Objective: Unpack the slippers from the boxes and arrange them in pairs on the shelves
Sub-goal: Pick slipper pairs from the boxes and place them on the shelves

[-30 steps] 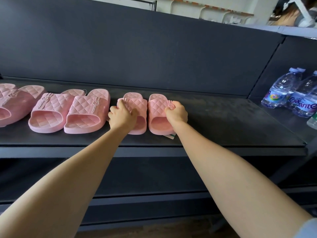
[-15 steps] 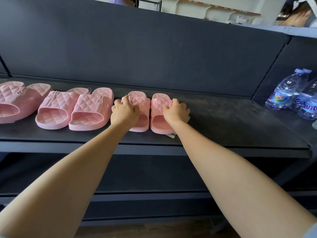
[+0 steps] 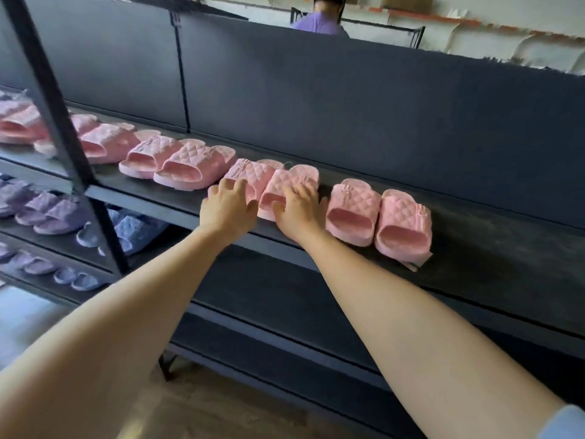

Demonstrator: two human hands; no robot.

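On the top shelf (image 3: 493,258) the left hand (image 3: 228,210) lies on a pink pair's left slipper (image 3: 250,172), the right hand (image 3: 299,215) on its right slipper (image 3: 299,179), each grip wide (fingers flat, clasping nothing). Both slippers run front-to-back, straight ahead of the fingers, favouring a plain forward push.

Pink quilted slippers in pairs along the dark upper shelf (image 3: 490,248), side by side, strap openings toward the front edge. Rightmost pair (image 3: 378,217) close to that edge, a tag poking out beneath (under the right slipper). Next pair (image 3: 275,182) just to the left, angled, partly covered. Further pink pairs (image 3: 177,163) beyond, increasingly blurred. Purple pairs (image 3: 50,210) and blue pairs (image 3: 133,229) on lower shelves.
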